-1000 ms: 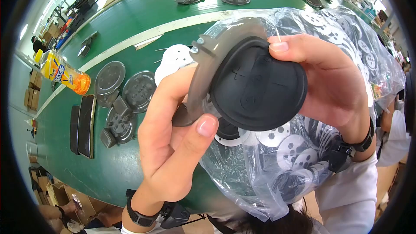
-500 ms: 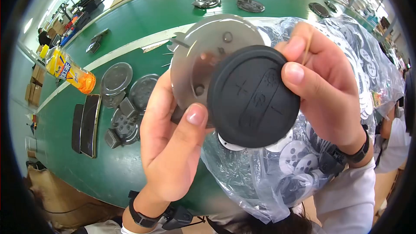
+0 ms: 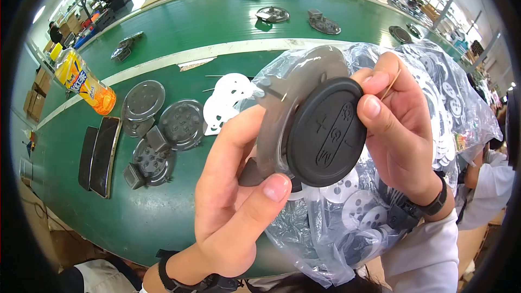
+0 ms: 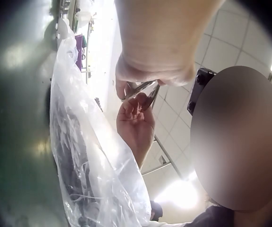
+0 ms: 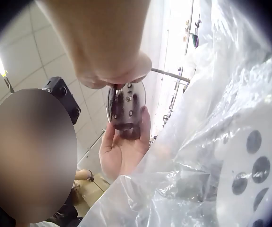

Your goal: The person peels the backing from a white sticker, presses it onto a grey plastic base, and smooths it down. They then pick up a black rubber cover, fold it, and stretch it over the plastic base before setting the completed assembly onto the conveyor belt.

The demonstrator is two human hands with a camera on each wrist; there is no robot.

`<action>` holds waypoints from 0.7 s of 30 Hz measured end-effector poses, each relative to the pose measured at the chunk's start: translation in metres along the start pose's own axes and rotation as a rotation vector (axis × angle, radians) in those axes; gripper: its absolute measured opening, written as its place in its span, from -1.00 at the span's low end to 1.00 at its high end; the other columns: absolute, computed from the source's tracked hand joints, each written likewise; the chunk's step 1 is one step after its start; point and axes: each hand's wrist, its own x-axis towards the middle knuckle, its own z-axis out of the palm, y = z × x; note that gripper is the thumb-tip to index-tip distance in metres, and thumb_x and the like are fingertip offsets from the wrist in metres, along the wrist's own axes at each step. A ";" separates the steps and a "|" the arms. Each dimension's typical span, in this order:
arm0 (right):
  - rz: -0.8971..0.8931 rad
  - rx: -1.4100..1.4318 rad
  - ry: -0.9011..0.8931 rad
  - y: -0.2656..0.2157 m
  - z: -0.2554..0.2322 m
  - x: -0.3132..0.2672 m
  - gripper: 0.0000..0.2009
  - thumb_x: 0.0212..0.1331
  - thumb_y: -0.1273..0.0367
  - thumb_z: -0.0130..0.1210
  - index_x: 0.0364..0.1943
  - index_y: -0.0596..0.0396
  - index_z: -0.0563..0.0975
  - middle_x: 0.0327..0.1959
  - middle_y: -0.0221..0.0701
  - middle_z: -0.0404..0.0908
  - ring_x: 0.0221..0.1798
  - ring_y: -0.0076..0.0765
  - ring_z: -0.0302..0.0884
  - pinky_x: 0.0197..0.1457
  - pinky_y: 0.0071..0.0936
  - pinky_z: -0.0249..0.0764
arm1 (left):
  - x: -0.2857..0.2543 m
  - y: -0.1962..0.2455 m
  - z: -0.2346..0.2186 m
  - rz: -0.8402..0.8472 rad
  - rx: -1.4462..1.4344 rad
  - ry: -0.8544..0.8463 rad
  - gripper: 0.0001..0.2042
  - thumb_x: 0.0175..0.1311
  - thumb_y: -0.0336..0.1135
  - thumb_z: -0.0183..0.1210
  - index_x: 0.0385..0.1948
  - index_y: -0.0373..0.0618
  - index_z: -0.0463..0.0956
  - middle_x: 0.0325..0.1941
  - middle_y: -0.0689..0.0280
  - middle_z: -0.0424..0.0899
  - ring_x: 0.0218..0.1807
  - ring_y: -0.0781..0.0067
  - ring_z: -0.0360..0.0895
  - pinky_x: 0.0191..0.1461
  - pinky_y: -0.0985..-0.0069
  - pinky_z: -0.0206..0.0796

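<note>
My left hand holds a translucent grey round cover by its lower edge, thumb in front and fingers behind. In front of the cover is a black rubber disc with raised symbols, its face turned towards the head camera. My right hand pinches the disc's upper right edge between thumb and fingers, and a thin tan stick shows among those fingers. Through the clear cover in the right wrist view, the left hand is seen gripping from below.
On the green table lie several grey round parts, white perforated sheets, two dark curved pieces and an orange drink bottle. A clear bag of white discs spreads beneath the hands. More parts lie further back.
Both hands have shifted with their parts. The grey cover has turned from facing the camera to nearly edge-on, and the black disc has turned and moved slightly right.
</note>
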 end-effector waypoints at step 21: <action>0.278 0.200 -0.020 -0.026 0.005 0.003 -0.78 0.10 0.43 0.00 -0.21 0.23 0.32 -0.40 -0.42 0.42 -0.38 -0.63 0.36 -0.30 -0.73 0.30 | -0.002 -0.017 -0.009 0.276 0.281 0.040 -0.51 0.14 -0.42 0.00 0.11 -0.35 0.09 0.11 0.15 0.32 0.13 0.41 0.28 0.18 0.48 0.08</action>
